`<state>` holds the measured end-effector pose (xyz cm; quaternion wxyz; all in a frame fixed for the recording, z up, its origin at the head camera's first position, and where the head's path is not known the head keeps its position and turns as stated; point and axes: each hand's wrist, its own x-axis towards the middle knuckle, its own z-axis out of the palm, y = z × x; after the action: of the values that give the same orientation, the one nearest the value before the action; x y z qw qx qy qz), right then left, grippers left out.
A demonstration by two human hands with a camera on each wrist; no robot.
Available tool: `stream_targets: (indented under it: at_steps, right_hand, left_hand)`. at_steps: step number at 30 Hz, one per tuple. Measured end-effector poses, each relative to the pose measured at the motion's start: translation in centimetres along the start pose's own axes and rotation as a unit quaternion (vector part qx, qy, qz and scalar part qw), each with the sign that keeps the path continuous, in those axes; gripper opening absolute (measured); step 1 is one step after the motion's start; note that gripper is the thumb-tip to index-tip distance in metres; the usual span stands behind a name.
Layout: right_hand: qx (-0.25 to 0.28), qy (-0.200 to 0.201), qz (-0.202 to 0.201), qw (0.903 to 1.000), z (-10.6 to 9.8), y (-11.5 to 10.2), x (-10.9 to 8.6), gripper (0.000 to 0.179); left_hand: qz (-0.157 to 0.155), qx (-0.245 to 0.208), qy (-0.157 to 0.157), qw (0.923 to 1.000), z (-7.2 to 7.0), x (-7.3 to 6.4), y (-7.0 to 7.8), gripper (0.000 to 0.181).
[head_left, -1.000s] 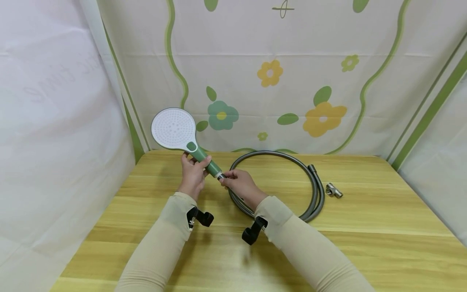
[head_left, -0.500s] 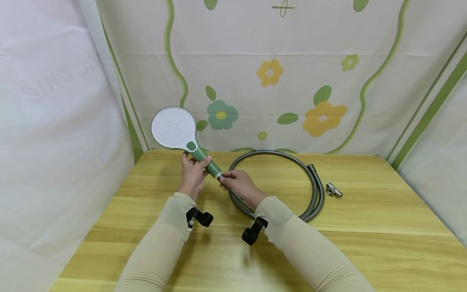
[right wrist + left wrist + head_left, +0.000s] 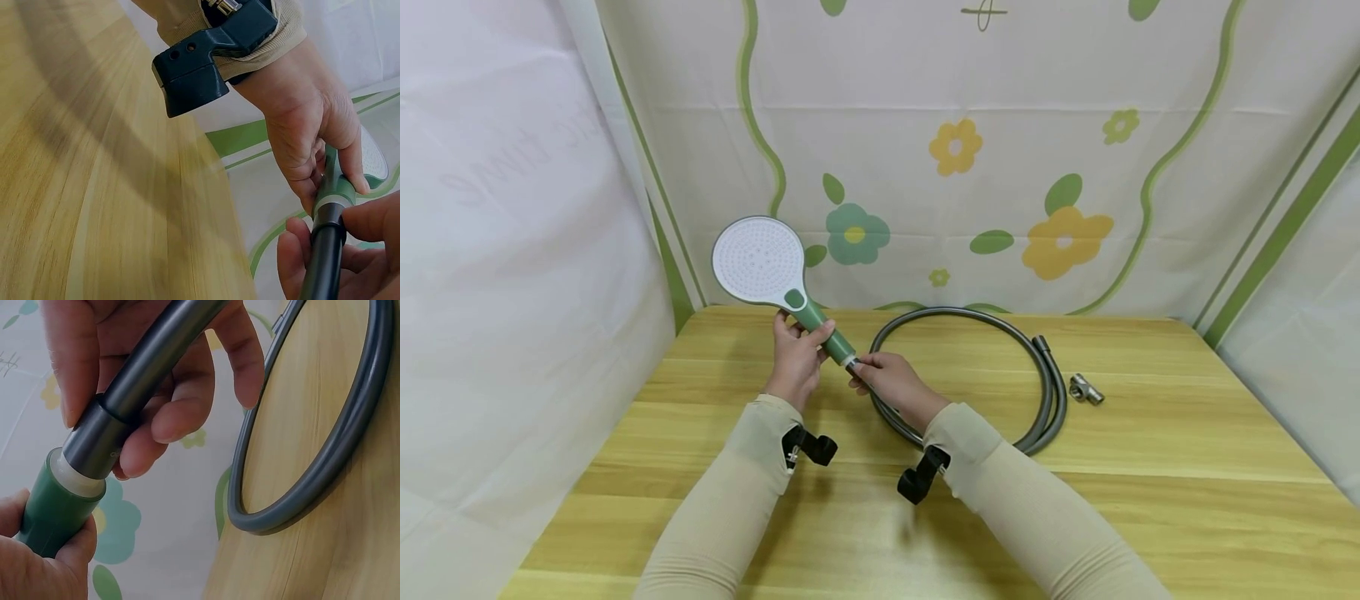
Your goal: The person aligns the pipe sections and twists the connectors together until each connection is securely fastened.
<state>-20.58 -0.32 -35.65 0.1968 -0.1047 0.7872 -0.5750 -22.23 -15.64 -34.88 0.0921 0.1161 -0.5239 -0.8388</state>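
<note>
My left hand (image 3: 796,360) grips the green handle of a shower head (image 3: 758,260), whose round white spray face is turned toward me, up and to the left. At the handle's lower end, my right hand (image 3: 898,379) pinches the dark metal connector (image 3: 97,440) of a grey shower hose (image 3: 958,312) between thumb and fingers. In the left wrist view the connector sits over the handle's pale threaded end, with a band of that end still showing. From the connector the hose runs down into a loose coil lying on the table.
A small metal tee fitting (image 3: 1086,389) lies right of the coil. The hose's free end (image 3: 1041,344) points up near the coil's right side. Flowered white cloth (image 3: 895,167) hangs behind the wooden table (image 3: 1187,417) and at both sides.
Both hands keep their places on the shower head and the connector. My right fingers shift slightly around the connector, and the head camera's view tilts a little.
</note>
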Motion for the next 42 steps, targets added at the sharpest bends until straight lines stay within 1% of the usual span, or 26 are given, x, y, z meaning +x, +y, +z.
stream_targets:
  at_steps: [12, 16, 19, 23, 32, 37, 42]
  right_hand:
    - [-0.011, 0.005, 0.009, 0.9999, -0.08, -0.04, 0.15, 0.032]
    - [-0.007, 0.004, 0.001, 1.0, -0.09, -0.02, 0.06, 0.033]
    - [-0.014, 0.009, -0.012, 0.9998, -0.13, -0.03, -0.02, 0.037]
    - [-0.019, 0.021, -0.017, 0.9995, -0.1, -0.07, -0.12, 0.043]
    - [-0.018, 0.035, -0.026, 0.9989, -0.04, 0.23, -0.1, 0.035]
    - [-0.019, 0.028, -0.032, 0.9989, -0.17, 0.17, -0.26, 0.033]
    - [-0.008, 0.017, -0.035, 0.9992, -0.22, -0.01, -0.39, 0.033]
  left_hand:
    - [-0.007, 0.0, 0.007, 0.9999, -0.01, 0.11, 0.1, 0.084]
    - [-0.003, 0.0, 0.006, 1.0, -0.01, 0.07, -0.02, 0.084]
    - [0.0, 0.0, 0.004, 1.0, 0.01, 0.0, -0.01, 0.085]
    - [0.002, -0.002, 0.004, 1.0, 0.07, -0.1, 0.06, 0.085]
    - [0.006, -0.004, -0.004, 1.0, 0.11, -0.11, 0.02, 0.085]
    - [0.008, -0.001, -0.006, 1.0, 0.07, -0.07, 0.0, 0.084]
    - [0.008, 0.001, -0.006, 0.9999, 0.09, -0.14, 0.1, 0.084]
